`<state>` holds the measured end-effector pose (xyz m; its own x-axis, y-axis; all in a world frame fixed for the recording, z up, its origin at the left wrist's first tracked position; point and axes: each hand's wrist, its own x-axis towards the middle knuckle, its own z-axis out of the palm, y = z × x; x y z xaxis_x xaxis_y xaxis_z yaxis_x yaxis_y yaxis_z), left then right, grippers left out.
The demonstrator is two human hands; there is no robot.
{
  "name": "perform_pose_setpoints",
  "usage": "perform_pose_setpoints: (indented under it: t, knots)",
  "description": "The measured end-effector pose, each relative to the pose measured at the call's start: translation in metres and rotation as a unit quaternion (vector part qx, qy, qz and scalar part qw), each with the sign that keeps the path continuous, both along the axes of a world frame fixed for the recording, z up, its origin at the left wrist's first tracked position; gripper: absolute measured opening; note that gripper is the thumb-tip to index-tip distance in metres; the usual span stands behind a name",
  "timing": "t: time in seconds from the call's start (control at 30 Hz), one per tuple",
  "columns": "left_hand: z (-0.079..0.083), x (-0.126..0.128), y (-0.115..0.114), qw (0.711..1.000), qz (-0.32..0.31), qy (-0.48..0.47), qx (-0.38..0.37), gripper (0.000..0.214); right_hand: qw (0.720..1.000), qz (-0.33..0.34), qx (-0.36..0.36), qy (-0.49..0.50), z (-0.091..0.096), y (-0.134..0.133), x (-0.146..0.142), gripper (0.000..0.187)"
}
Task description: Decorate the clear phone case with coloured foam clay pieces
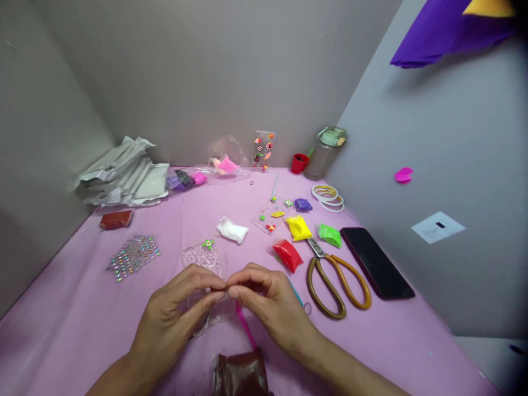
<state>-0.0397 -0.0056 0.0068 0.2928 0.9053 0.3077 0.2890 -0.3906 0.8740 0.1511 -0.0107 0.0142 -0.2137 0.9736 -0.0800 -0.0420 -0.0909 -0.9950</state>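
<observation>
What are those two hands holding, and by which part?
It cannot be told: the left hand and right hand pinch their fingertips together above a clear case, and anything between them is hidden.

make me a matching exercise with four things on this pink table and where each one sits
1 scissors
2 red cup
3 gem sheet
4 dark brown bag

a beside the bottle, at the back
b left of the left hand
c at the table's near edge
d beside the phone, right of the right hand

pairs: 1-d, 2-a, 3-b, 4-c
</observation>
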Motion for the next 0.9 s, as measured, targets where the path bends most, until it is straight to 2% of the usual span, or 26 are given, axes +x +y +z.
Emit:
perform_pose_setpoints:
  t: [0.13, 0.3, 0.43, 0.6, 0.73, 0.9]
  knots:
    - [0.0009, -0.0003, -0.0009, 1.000, 0.022, 0.006, -0.002, 0.017, 1.000, 0.001, -0.029, 0.009, 0.0012, -0.0005, -0.0006, 0.004]
    - [0.0013, -0.0007, 0.0012, 1.000, -0.021, 0.007, 0.001, 0.019, 0.999, 0.013, -0.040, 0.017, 0.0010, 0.0001, -0.0006, 0.006]
    - [0.0045, -0.0021, 0.0026, 0.999, -0.001, 0.010, -0.041, 0.012, 0.999, 0.015, -0.042, 0.014, 0.0001, 0.0001, -0.0008, 0.006]
    - [0.0056, -0.0034, 0.0030, 0.996, -0.022, 0.012, -0.090, 0.012, 0.998, 0.020, -0.048, 0.036, -0.0005, -0.0001, -0.0011, 0.013]
    - [0.0036, -0.0040, 0.0046, 0.992, 0.007, -0.008, -0.125, 0.008, 0.998, 0.027, -0.038, 0.029, 0.0000, 0.0003, -0.0004, 0.013]
    - [0.0041, -0.0047, 0.0049, 0.991, -0.005, 0.011, -0.136, 0.010, 0.998, 0.033, -0.042, 0.032, -0.0002, 0.0002, -0.0005, 0.016]
